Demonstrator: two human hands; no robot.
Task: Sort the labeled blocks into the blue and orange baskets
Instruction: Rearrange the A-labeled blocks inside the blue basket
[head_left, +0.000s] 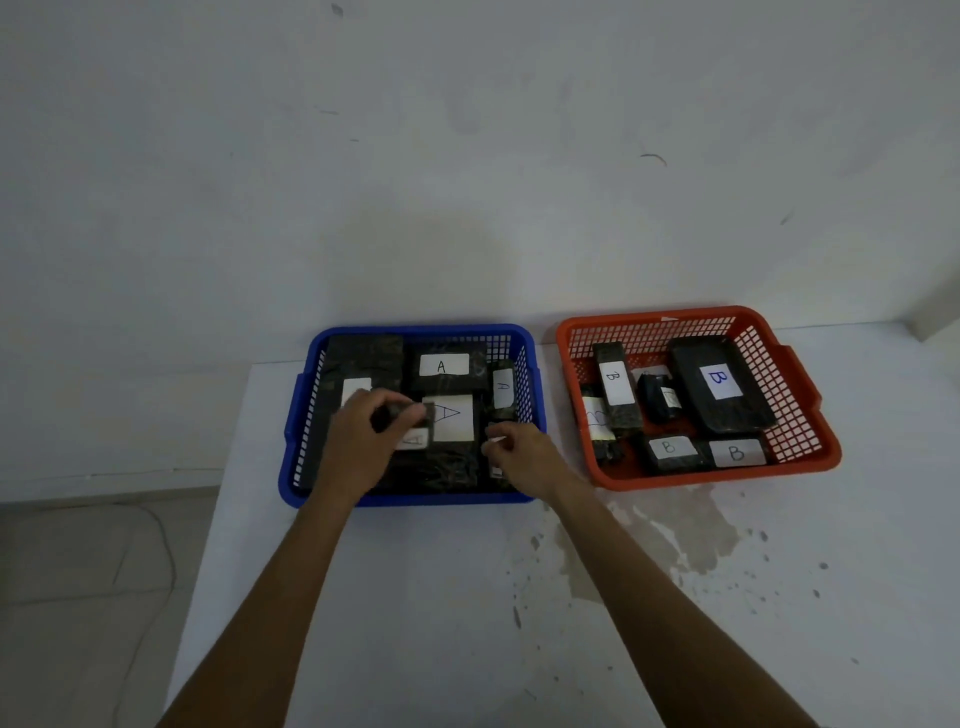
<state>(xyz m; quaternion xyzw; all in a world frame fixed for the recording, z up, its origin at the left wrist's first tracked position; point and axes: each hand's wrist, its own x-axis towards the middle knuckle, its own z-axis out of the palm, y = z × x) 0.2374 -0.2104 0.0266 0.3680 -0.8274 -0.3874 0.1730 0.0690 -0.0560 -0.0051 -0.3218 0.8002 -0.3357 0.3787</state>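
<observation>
Both hands work inside the blue basket, the left hand with fingers closed on a small dark block, the right hand pinching another at the basket's right side, apparently settling final A-blocks, the orange basket holding the Bs.

We see a dim, flat, cool-grey scene with no glare. A soft broad shadow falls on the wall above the blue basket, so we judge the light comes from behind the camera. The picture is soft overall. The left hand and right hand look slightly blurred. Straight edges of the table bow toward the frame's borders.
</observation>
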